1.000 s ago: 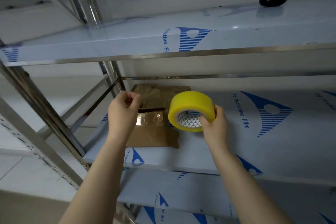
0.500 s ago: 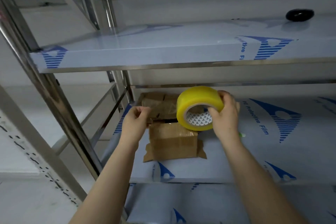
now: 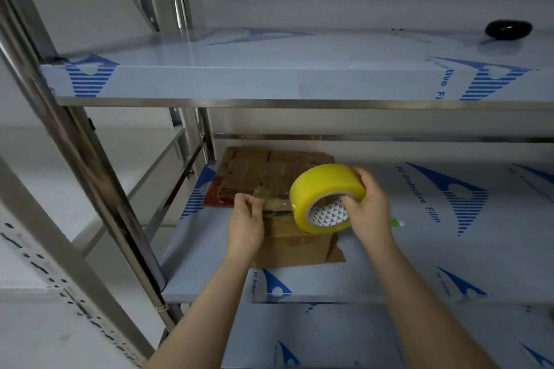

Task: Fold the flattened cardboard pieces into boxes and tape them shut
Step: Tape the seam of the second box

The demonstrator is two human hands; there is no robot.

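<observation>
Steel upright is standing at far left, leaning in this wide-angle view.

Left hand is hovering over the left end of the box, fingers together and pinching the free end of the tape strip. The strip is clear and glossy, running roughly level from those fingertips rightwards to the roll.

Flattened cardboard is lying at the back of the middle shelf, behind both hands. It is brown and creased, with a dark red patch at its front-left corner and its long edge going left-right.

Box is sitting on the same shelf directly under the hands, in front of the flat stack. It is plain brown and looks partly folded, with a flap splaying out flat at its right front corner. How far it is closed is hard to say, since the hands and roll are covering its top.

Tape roll is being held in the air above the box's right part. It is a fat yellow roll with a white core printed with small triangles. Its core axis is pointing toward the camera and down to the left, open face toward the viewer.

Right hand is clamping the roll, some fingers curling over the rim and others hooking into the core.

A small green item is peeking out just right of that hand. A black object is resting on the upper shelf, far right.
</observation>
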